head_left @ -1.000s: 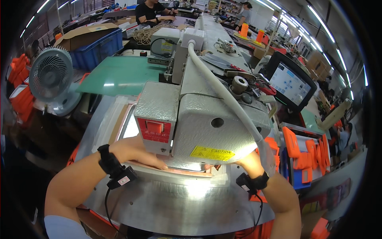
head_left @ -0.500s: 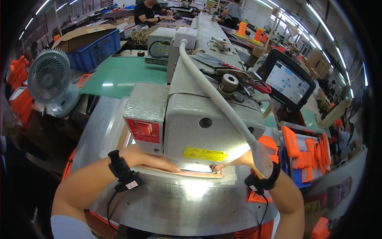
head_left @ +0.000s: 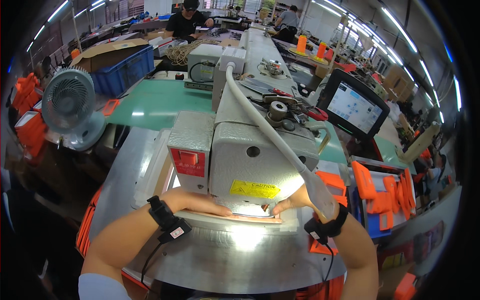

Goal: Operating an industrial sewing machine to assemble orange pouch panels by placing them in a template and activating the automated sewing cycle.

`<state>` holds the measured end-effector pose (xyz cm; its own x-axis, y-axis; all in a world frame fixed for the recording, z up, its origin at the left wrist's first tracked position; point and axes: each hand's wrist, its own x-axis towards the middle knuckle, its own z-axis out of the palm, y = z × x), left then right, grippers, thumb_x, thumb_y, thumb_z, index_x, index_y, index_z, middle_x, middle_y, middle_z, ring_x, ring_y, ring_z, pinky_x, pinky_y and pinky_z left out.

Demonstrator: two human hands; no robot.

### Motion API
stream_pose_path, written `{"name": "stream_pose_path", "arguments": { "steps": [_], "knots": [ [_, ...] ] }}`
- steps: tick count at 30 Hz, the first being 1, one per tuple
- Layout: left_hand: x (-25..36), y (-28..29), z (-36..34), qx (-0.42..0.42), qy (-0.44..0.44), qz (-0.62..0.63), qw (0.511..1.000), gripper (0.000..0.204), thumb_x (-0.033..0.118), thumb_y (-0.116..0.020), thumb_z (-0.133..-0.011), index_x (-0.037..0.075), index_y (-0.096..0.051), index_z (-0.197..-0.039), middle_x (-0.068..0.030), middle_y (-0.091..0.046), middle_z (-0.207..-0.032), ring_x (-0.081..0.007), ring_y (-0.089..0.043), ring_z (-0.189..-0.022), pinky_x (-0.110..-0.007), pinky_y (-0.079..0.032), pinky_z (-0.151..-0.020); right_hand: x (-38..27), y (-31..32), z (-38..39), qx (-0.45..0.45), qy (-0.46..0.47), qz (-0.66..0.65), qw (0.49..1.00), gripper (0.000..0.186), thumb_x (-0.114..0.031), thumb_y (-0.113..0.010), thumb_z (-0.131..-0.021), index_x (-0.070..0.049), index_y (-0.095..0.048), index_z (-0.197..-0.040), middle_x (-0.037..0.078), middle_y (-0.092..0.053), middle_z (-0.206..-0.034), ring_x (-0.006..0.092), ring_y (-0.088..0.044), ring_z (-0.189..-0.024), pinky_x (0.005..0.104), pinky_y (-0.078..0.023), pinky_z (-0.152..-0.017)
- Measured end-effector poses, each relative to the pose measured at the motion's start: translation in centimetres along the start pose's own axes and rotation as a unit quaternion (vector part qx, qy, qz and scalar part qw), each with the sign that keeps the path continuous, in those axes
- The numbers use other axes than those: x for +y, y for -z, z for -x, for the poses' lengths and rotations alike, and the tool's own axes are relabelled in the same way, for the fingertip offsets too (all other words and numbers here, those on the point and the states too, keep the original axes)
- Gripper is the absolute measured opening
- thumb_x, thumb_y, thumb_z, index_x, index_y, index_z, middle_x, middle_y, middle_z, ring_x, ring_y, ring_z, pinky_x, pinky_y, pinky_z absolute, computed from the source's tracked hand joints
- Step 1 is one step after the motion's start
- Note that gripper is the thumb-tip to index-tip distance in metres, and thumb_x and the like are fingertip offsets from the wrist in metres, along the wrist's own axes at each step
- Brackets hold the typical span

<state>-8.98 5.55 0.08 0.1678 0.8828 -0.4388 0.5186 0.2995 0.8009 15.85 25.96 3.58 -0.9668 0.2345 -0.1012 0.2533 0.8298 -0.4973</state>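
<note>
A grey industrial sewing machine head (head_left: 250,165) stands above a shiny metal plate (head_left: 225,255). Under its lit front edge lies a flat frame with a pale pinkish-tan strip (head_left: 250,218). My left hand (head_left: 202,202) rests at the left end of the strip, a digit stretched along it; its other fingers are partly hidden under the head. From the right, my right hand (head_left: 295,200) reaches in with its thumb pointing toward the strip's right end. A grey lamp tube (head_left: 322,195) and the head hide the rest of it. Both hands look open.
A red switch box (head_left: 187,161) sits left of the head. Orange pieces fill a tray (head_left: 382,227) at the right, below a control screen (head_left: 354,104). Tools (head_left: 295,107) lie atop the machine. A fan (head_left: 70,105) stands left; a co-worker (head_left: 190,22) sits beyond.
The view has shifted slightly, moving much of the scene down. Both hands stay at the strip; the left, blurred before, now shows more sharply. The far co-worker has leaned and moved a hand.
</note>
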Motion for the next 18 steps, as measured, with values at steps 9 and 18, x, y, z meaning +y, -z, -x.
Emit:
{"name": "stream_pose_path", "arguments": {
  "steps": [9, 18],
  "knots": [
    [1.0, -0.3, 0.5, 0.007, -0.054, -0.034, 0.998, 0.094, 0.058, -0.071, -0.081, 0.0, -0.038, -0.147, -0.0227, -0.052, -0.141, -0.032, -0.051, -0.129, -0.034, -0.039, -0.108, 0.1, 0.4, -0.7, -0.006, 0.079, 0.143, 0.987, 0.117, -0.063, -0.085, -0.057, 0.004, -0.039, -0.141, 0.028, -0.053, -0.126, 0.0431, -0.046, -0.126, 0.053, -0.029, -0.112],
    [-0.1, -8.2, 6.1, 0.211, -0.148, -0.322, 0.911, 0.087, 0.053, -0.064, -0.087, -0.003, -0.036, -0.147, -0.0275, -0.031, -0.154, -0.0396, -0.027, -0.145, -0.051, -0.019, -0.12, -5.4, -6.0, 6.7, 0.009, -0.095, 0.152, 0.984, 0.116, -0.052, -0.075, -0.077, 0.011, -0.011, -0.151, 0.036, -0.023, -0.152, 0.045, -0.03, -0.141, 0.0617, -0.023, -0.115]
  ]
}}
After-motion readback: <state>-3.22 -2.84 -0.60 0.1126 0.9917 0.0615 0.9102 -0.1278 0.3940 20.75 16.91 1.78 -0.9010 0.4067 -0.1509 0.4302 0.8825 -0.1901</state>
